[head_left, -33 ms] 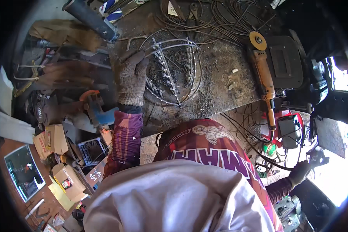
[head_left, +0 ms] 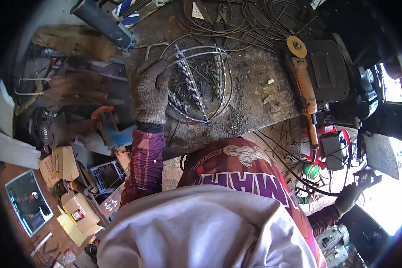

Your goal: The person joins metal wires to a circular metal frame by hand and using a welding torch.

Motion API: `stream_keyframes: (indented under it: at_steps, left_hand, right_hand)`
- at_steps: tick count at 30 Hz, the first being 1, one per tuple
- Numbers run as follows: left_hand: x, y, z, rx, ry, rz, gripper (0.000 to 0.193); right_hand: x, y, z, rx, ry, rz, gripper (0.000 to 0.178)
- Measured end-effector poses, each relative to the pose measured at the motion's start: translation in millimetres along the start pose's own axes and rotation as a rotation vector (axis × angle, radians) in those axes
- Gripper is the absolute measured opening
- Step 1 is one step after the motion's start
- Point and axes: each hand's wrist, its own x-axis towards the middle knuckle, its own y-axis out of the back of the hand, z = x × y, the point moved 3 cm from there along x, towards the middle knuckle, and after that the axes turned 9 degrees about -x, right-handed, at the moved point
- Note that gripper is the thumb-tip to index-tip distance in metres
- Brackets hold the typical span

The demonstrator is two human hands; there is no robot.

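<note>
Left glove (head_left: 152, 91): rough knit cloth, matt, grimy; right glove (head_left: 347, 198) also matt cloth. Round frame (head_left: 190, 79): metal, dull hoops, rough bristly rods. Counter (head_left: 250, 91): dark, worn, matt, gritty. Grinder (head_left: 303, 80): orange plastic-looking body, scuffed; disc (head_left: 294, 47) rough, abrasive. Black mask (head_left: 329, 71): smooth, matt, looks plastic. Pliers (head_left: 221, 14): dull metal. Jersey (head_left: 202, 160): smooth printed cloth. Pale cloth (head_left: 196, 223): matt, creased. Open box (head_left: 78, 209): matt brown cardboard

Seemingly passable tabletop (head_left: 254, 98) between wire frame (head_left: 192, 85) and grinder (head_left: 304, 85)
</note>
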Motion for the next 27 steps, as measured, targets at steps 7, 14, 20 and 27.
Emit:
stream_keyframes:
  at_steps: [7,14,20,27]
  left_hand:
    - [10.3,7.7,23.9,0.141,-0.037,-0.007,0.020]
    - [17.1,7.9,25.0,0.108,-0.084,-0.007,0.016]
    - [21.4,6.2,26.3,0.107,-0.108,-0.028,0.016]
    - [14.1,2.2,21.7,0.014,0.136,-0.100,0.021]
  right_hand:
    - [-10.0,156.6,20.9,2.499,0.080,0.042,0.030]
    - [-32.0,389.5,20.3,2.524,0.527,-0.004,0.047]
    - [-16.1,475.1,-3.3,2.285,0.611,0.070,0.047]
    - [11.4,499.5,-42.5,2.017,0.809,0.234,0.066]
